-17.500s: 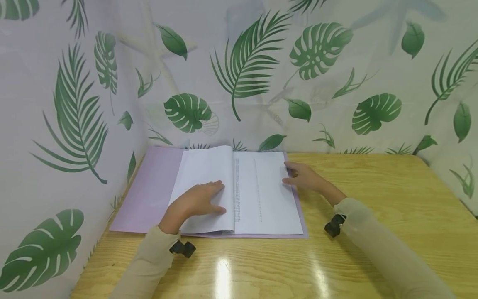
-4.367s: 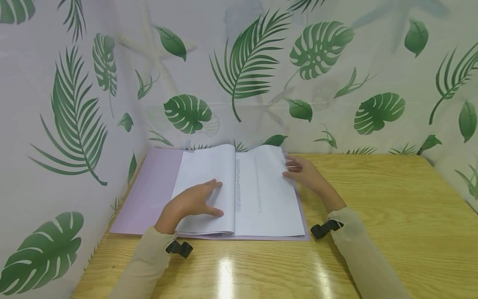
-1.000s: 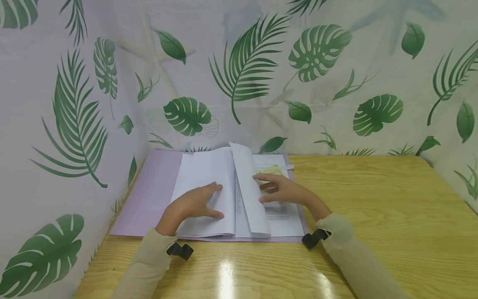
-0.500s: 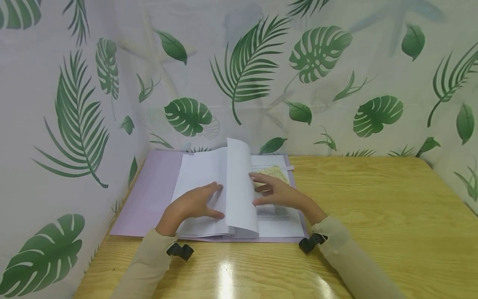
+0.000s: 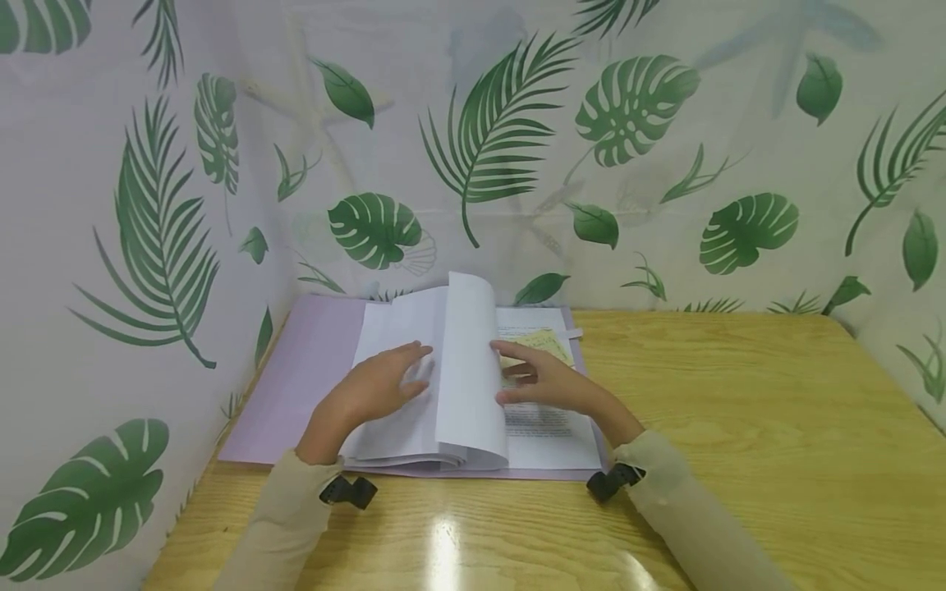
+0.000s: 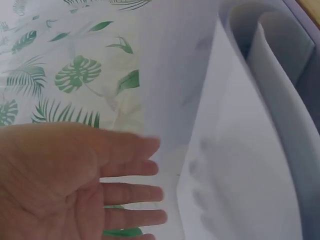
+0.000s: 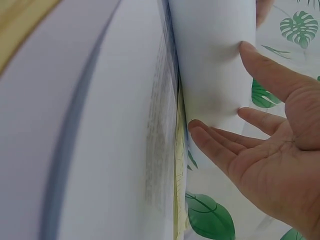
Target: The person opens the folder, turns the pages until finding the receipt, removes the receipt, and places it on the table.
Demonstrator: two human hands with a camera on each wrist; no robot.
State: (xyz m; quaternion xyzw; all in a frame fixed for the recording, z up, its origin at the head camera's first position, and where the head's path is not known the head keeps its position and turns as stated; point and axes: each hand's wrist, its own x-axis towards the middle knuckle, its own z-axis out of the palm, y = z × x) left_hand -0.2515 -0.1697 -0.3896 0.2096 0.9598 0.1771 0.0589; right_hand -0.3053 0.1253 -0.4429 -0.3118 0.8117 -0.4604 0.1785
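A purple folder [image 5: 310,361] lies open on the wooden table, with white pages inside. One page [image 5: 469,369] stands up from the middle, curling toward the left. My right hand [image 5: 550,377] touches the back of that page with extended fingertips, which also shows in the right wrist view on the curved page [image 7: 215,60]. My left hand [image 5: 377,382] is over the left-hand pages [image 5: 395,431], its fingers straight and apart; in the left wrist view nothing is between them. On the right-hand printed page [image 5: 547,451] lies a yellow note [image 5: 543,343], partly behind my right hand.
A pale tab [image 5: 574,333] sticks out past the folder's right edge. Leaf-patterned cloth [image 5: 502,148] stands behind and to the left of the wooden table [image 5: 739,410]. Each sleeve carries a small black wrist camera [image 5: 349,492].
My right hand has pushed the page leftward off the right side, uncovering printed text and the yellow note. My left hand, earlier resting on the left pages, has shifted slightly left and up.
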